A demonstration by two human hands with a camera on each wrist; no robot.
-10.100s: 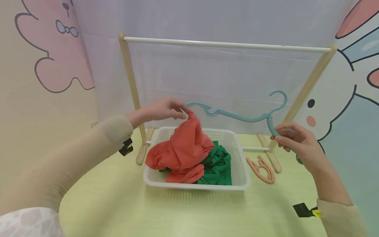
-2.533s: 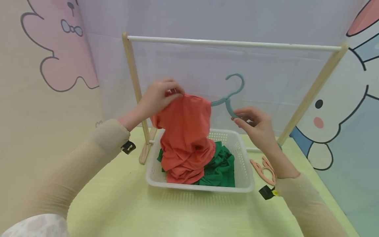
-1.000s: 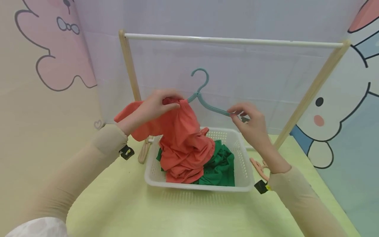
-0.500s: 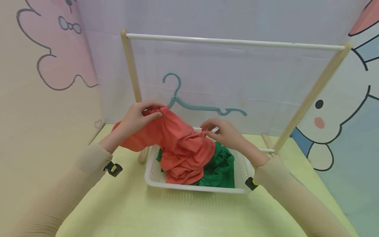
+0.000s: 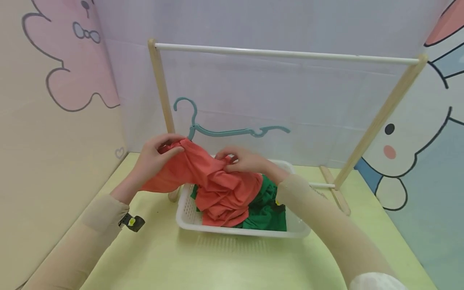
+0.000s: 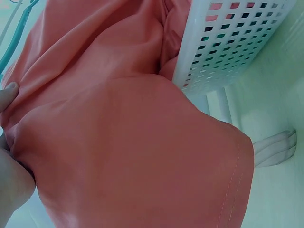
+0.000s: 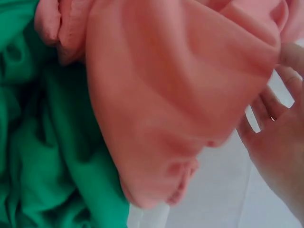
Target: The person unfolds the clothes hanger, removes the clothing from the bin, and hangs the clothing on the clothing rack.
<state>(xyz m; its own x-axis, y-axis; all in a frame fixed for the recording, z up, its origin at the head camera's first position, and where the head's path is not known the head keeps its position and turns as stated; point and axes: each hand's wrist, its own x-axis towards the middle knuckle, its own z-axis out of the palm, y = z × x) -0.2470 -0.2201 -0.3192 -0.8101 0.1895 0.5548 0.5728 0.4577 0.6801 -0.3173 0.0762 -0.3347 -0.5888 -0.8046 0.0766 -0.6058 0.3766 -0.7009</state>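
A coral-red shirt [image 5: 195, 165] stretches from my left hand [image 5: 150, 159] down into a white basket [image 5: 232, 231]. My left hand pinches its upper edge between thumb and fingers, and a hemmed end hangs below in the left wrist view. Out of the cloth by that hand rises a blue clothes hanger [image 5: 230, 133], hook up; one arm is hidden in the shirt, the other points bare to the right. Over the basket, my right hand [image 5: 248, 161] pinches a fold of the shirt. In the right wrist view, its fingers [image 7: 266, 102] lie at the cloth's edge.
Crumpled green cloth [image 5: 270, 215] lies in the basket under and beside the shirt. Behind stands a wooden rack with a white rail [image 5: 286, 54] and a right foot [image 5: 335, 191] on the pale yellow table [image 5: 224, 268]. Walls close in at the back and sides.
One hanger arm has gone into the shirt. My right hand has let go of the hanger and taken hold of the shirt. My left hand, shirt and hanger have moved left and down.
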